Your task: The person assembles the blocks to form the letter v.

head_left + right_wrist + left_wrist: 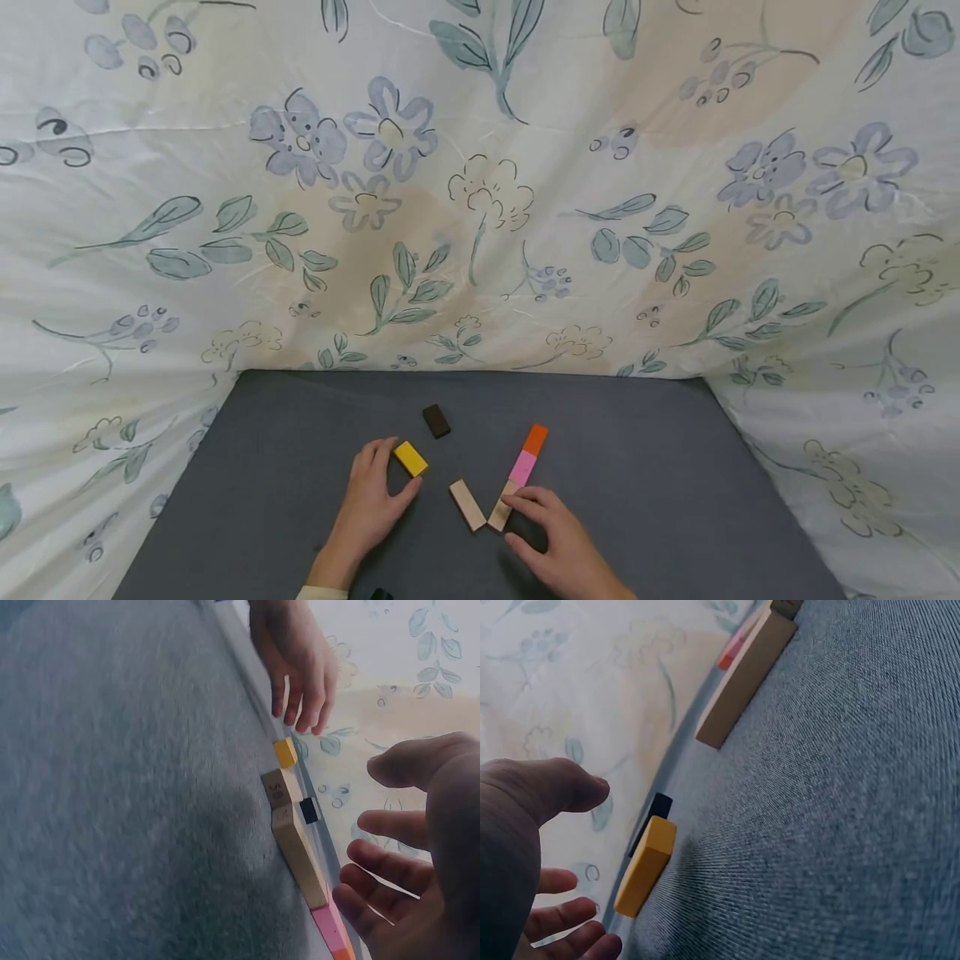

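Observation:
A yellow block [411, 459] lies between the spread thumb and fingers of my left hand [373, 492]; in the left wrist view the hand stands apart from the yellow block [646, 866]. My right hand [557, 533] hovers beside a plain wooden block [501, 510], fingers parted and holding nothing. That wooden block ends a slanted row with a pink block [522, 468] and an orange block [536, 439]. A second wooden block [468, 505] meets its near end, forming a V. Dark marks show on the end of one wooden block [277, 789] in the right wrist view.
Farther back on the dark grey tabletop [637, 467] lies a dark brown block [436, 421]. A floral cloth [480, 250] hangs behind the table and along both sides. Some small black object [382, 594] pokes in at the bottom edge.

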{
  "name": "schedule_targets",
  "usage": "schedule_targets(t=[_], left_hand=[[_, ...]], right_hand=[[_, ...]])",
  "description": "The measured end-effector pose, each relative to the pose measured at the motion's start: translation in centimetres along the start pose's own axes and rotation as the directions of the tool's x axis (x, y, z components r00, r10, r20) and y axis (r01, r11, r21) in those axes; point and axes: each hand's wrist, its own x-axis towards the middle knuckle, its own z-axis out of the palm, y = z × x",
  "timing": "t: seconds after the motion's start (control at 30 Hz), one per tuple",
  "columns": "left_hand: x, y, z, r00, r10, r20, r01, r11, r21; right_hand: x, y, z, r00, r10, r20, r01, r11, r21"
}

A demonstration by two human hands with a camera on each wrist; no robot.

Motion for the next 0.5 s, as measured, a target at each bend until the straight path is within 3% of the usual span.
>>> schedule_targets(t=[0.27,0.5], left_hand=[[0.4,-0.3,0.2,0.999,-0.033,0.009,0.033,0.999,-0.037],[0.6,0.0,0.2,0.998,-0.062,0.023,0.063,0.996,-0.071]], right_hand=[[-0.1,0.3,0.7,0.988,-0.110,0.106,0.111,0.994,-0.007],[0.2,0.5,1.0,0.975,-0.127,0.184,0.139,0.989,-0.051]])
